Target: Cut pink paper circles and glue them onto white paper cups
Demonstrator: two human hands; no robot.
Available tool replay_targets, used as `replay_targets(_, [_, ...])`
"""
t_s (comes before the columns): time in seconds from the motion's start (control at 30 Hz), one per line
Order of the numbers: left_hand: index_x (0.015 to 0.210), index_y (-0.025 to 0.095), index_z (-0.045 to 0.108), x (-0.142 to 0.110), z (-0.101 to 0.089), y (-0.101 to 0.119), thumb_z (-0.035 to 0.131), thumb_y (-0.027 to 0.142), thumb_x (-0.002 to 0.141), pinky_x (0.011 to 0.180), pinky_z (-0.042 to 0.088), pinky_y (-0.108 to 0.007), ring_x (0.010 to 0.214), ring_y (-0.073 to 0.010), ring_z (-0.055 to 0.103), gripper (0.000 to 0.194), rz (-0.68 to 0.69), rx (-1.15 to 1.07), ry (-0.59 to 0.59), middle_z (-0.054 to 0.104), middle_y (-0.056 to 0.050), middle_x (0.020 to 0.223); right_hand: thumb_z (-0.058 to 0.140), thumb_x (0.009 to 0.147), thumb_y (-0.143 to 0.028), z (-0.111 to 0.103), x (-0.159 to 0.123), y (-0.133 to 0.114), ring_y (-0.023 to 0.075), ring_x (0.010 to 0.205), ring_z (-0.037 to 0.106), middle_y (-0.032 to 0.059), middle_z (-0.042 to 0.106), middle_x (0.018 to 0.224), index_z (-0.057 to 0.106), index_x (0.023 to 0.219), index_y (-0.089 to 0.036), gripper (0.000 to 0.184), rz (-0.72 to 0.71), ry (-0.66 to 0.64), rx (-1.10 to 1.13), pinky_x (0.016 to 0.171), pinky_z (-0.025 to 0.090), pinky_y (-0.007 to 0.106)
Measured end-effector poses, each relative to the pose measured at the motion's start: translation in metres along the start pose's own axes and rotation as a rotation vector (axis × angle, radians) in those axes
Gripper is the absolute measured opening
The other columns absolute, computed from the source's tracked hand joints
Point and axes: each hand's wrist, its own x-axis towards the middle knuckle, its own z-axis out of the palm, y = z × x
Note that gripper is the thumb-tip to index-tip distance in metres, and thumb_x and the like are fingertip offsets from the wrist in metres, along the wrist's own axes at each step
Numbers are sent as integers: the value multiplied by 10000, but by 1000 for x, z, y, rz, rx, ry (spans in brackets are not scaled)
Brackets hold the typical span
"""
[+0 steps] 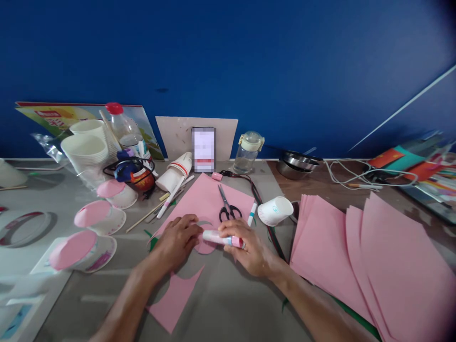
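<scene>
Black-handled scissors [228,209] lie on a pink paper sheet [199,197]. Just nearer the person than the scissors, the right hand [247,248] curls its fingers around a glue stick [215,237], held level above a pink paper circle [205,248]. The left hand [182,236] rests at the circle's left edge, fingers bent; whether it pinches the paper, I cannot tell. A white paper cup [274,212] lies tipped right of the scissors; three pink-topped cups [73,251] lie well to their left.
</scene>
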Motion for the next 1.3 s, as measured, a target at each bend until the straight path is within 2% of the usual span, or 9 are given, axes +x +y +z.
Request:
replay_targets(0.2, [1029, 205, 659, -1, -1, 1, 477, 154, 866, 867, 436, -439, 1054, -270, 556, 250, 6, 4, -9, 567, -123, 1218, 663, 741, -56, 2, 1, -4, 195, 924, 599, 52, 670, 993, 620, 951, -219, 270, -14, -180, -23, 863, 439, 368])
replay_targets(0.37, [1016, 222, 661, -1, 0, 1, 500, 188, 868, 872, 438, -413, 1045, -255, 560, 221, -7, 2, 0, 572, -105, 1216, 607, 777, -50, 0, -1, -1, 196, 990, 587, 63, 652, 1063, 597, 1009, -225, 291, 20, -31, -7, 900, 421, 379])
replay_targets(0.53, [1011, 227, 668, -1, 0, 1, 486, 175, 870, 875, 435, -415, 1039, -249, 559, 236, -4, -5, 9, 577, -103, 1208, 655, 743, -66, 2, -1, 0, 195, 929, 594, 52, 663, 1001, 624, 960, -224, 269, 0, -166, -20, 870, 428, 368])
replay_targets(0.7, [1019, 223, 664, -1, 0, 1, 501, 186, 871, 885, 433, -406, 1044, -247, 557, 224, -1, -4, 6, 573, -103, 1214, 613, 773, -63, 1, 1, 0, 199, 978, 587, 63, 661, 1040, 604, 983, -218, 261, 16, -35, 10, 900, 417, 380])
replay_targets(0.9, [1024, 227, 668, -1, 1, 0, 491, 177, 872, 893, 431, -416, 1055, -253, 554, 238, -5, 9, 2, 578, -101, 1213, 664, 741, -83, 2, 0, -5, 194, 925, 598, 46, 670, 982, 631, 931, -222, 238, 33, -204, 24, 879, 437, 373])
replay_targets(0.97, [1020, 223, 669, -1, 0, 1, 490, 173, 868, 889, 433, -420, 1050, -255, 556, 240, -9, 6, -3, 576, -104, 1219, 644, 765, -111, -1, 0, -4, 198, 975, 595, 48, 661, 1006, 620, 946, -228, 216, 61, -129, 87, 895, 440, 373])
replay_targets(1.13, [1029, 219, 682, -1, -4, 3, 498, 172, 856, 912, 432, -430, 1055, -258, 557, 257, -10, -4, 0, 576, -108, 1225, 613, 827, -263, -15, 0, 13, 219, 1051, 559, 68, 599, 1069, 592, 1005, -224, 183, 145, 280, 124, 922, 432, 372])
replay_targets(1.23, [1027, 206, 693, -1, -6, 4, 485, 185, 869, 911, 441, -425, 1043, -251, 571, 263, -6, -22, 14, 590, -117, 1200, 632, 812, -325, -19, 1, 23, 212, 970, 553, 55, 591, 1006, 608, 987, -215, 209, 211, 424, 62, 890, 439, 364])
replay_targets(1.3, [997, 199, 704, 0, -7, 4, 471, 175, 873, 900, 453, -410, 1022, -238, 586, 265, -6, -40, 29, 602, -115, 1177, 637, 806, -347, -20, 2, 26, 181, 832, 555, 30, 594, 902, 615, 967, -212, 211, 322, 499, 133, 815, 462, 342])
